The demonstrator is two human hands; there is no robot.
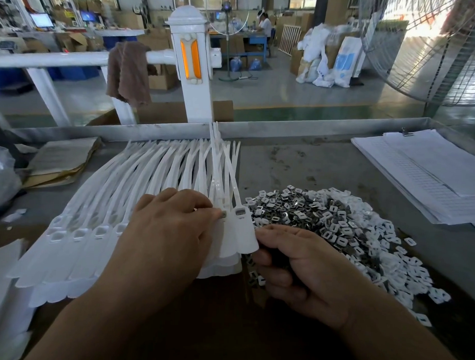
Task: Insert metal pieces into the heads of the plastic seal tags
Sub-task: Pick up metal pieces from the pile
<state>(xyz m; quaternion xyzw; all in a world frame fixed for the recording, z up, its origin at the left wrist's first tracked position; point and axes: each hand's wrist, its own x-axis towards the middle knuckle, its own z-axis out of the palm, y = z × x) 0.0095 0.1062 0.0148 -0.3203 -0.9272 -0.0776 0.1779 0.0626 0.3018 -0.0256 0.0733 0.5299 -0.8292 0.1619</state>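
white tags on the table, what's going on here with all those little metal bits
A person is fitting metal pieces, heaped at the right, into white plastic tags fanned across a metal table. The left hand rests on the row, fingertips at a tag head near its right end. The right hand is curled around a few pieces. The rightmost tag already shows metal in its head; those at the left look empty.

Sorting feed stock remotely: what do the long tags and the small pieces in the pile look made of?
Seal tags: apparently white plastic, smooth matte, tails flexing in curves. Pile pieces: likely thin metal, grey with bright glints; many show white faces, perhaps plastic.
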